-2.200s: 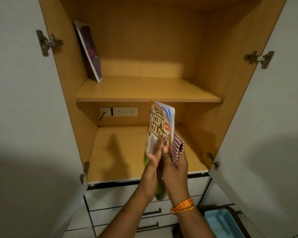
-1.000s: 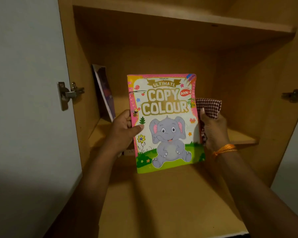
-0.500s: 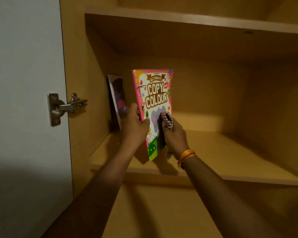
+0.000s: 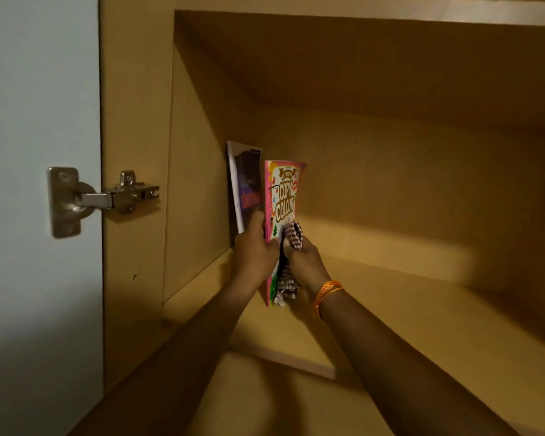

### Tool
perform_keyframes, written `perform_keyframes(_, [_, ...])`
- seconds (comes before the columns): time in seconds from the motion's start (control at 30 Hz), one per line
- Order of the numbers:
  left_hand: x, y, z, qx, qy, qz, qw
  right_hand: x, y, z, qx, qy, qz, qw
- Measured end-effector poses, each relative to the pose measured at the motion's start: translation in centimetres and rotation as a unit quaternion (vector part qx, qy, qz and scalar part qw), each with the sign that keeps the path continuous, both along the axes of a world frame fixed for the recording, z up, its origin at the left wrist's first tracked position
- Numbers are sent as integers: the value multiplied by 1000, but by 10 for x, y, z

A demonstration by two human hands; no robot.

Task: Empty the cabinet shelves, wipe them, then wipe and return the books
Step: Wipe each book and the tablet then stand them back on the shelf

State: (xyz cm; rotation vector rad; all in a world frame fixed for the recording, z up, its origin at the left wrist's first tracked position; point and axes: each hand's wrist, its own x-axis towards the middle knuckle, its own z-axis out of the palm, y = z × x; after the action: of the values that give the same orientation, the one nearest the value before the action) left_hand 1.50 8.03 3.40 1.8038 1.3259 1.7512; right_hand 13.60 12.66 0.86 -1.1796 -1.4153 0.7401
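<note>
Colouring book point(image 4: 283, 199) stands upright on shelf point(image 4: 375, 309), btwn both hands. Left hand point(image 4: 254, 253) grips its spine edge, fingers curled round. Right hand point(image 4: 306, 262) presses the cover w/ checked cloth point(image 4: 293, 237) bunched in its grip. Dark book point(image 4: 246, 184) leans just left of left hand, vs cabinet wall point(image 4: 195, 184). Hinge point(image 4: 101, 199) well to the left.

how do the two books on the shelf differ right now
The Copy Colour book has a bright pink and white cover; the dark book is purple-black with a white edge. The left hand and right hand grip the Copy Colour book, the right also holding a checked cloth; the dark book leans on the side wall. Both stand on edge on the shelf.
</note>
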Motion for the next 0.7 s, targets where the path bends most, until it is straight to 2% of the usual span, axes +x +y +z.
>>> perform_keyframes(0.3, [-19,63,7,-57,-2,-58,997,-22,45,10,-21,90,34,995])
perform_keyframes(0.47, [-28,95,9,-79,24,-95,992,-28,69,14,-17,80,26,996])
perform_keyframes(0.7, [-33,129,7,-78,20,-89,993,-36,100,13,-17,77,28,996])
